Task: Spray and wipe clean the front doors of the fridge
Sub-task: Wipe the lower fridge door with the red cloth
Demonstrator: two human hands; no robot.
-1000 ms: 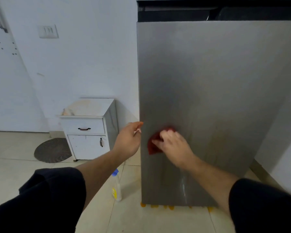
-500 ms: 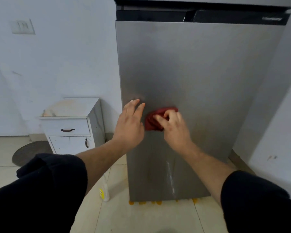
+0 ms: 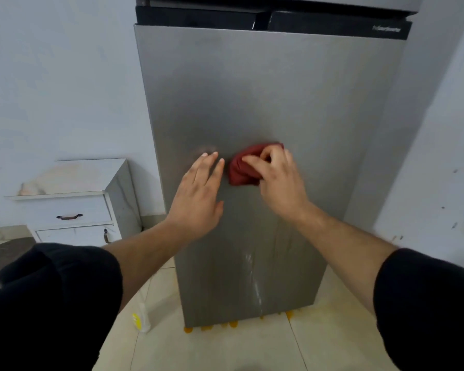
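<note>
Nearest the camera, two black sleeves [image 3: 51, 303] frame the view, bare forearms reaching forward from them. Below lies a pale tiled floor [image 3: 225, 349], with small orange patches [image 3: 225, 324] along the foot of the fridge. A spray bottle [image 3: 142, 319] with a yellow label stands on the tiles just left of the fridge's lower corner, partly hidden by the left arm. The grey fridge door [image 3: 279, 89] fills the middle of the view, upright and closed, with a wet streak [image 3: 255, 279] running down its lower part. A dark band [image 3: 279, 21] crosses the fridge above the door. To the left, farther back, a white cabinet [image 3: 73, 204] with a dark drawer handle stands against the white wall [image 3: 65, 76], and a dark round mat [image 3: 3, 255] lies on the floor beside it. A marked white wall [image 3: 439, 156] closes in on the right.

The left hand [image 3: 198, 194] lies flat on the door, its fingers [image 3: 206, 167] straight and close together, tips touching the metal. The right hand [image 3: 279, 183] is just beside it at the same height. Its fingers [image 3: 255, 158] are curled over a bunched red cloth [image 3: 245, 167], gripping it and pressing it against the middle of the door.
</note>
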